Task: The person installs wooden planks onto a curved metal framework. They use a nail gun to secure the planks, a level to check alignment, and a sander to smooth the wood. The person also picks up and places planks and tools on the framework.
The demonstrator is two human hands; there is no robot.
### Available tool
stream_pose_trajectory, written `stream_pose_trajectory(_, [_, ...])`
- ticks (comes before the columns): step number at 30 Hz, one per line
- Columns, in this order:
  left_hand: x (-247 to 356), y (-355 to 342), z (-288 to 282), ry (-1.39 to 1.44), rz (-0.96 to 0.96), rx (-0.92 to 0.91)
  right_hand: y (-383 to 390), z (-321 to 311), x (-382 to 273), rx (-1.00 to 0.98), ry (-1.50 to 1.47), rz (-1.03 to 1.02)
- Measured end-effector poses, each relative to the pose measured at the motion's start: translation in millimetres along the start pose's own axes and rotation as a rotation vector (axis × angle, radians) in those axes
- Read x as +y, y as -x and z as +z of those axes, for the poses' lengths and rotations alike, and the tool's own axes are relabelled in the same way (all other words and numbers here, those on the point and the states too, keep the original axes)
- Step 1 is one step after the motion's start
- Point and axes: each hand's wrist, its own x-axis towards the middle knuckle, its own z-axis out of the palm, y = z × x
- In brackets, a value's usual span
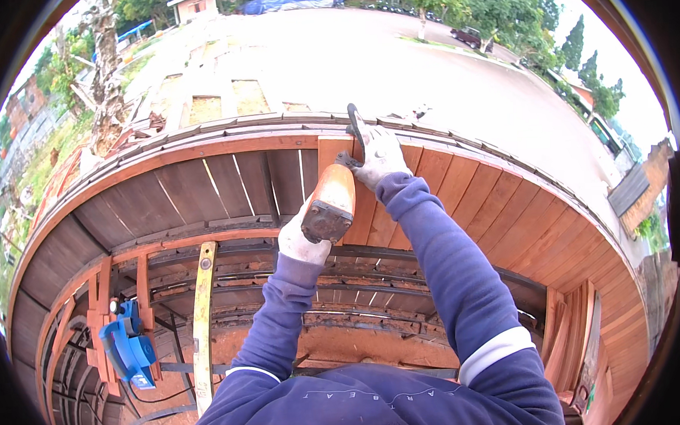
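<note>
At the plank (333,148), the left grip (299,241) held a tool (332,200); whether the right grip (383,160) held anything was unclear. A slip risked gouges.

The tool (337,188) is orange (its end (327,220) dark grey), the gloves (384,157) white, the sleeves (458,272) navy, white-banded.

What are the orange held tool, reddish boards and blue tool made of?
Orange tool: glossy, either metal or plastic; light glares off it.
Reddish boards: wood, smooth-looking; plank seams, varied red-brown tones.
Blue tool: probably plastic; even colour, moulded-looking curves.
</note>
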Motion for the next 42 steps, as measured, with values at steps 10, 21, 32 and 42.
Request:
stream_pose_trajectory(10, [10.4, -14.3, -6.3, -0.15, 0.052, -0.039, 1.1, -0.1, -2.8, 0.084, -0.091, -0.05])
stream_pose_trajectory(21, [-5.0, -13.0, -14.0, 0.045, -0.048, 0.018, -2.1, -1.8, -6.0, -0.012, -0.069, 0.007])
stream_pose_trajectory(32, [8.9, -14.4, -24.9, -0.048, -0.022, 0.026, -3.0, -1.6, -4.8, -0.057, -0.09, 0.026])
stream_pose_trajectory(42, [-18.4, 17.7, -32.3, 0.412, -0.209, 0.0, 1.5, -12.5, -15.4, -0.017, -0.097, 0.051])
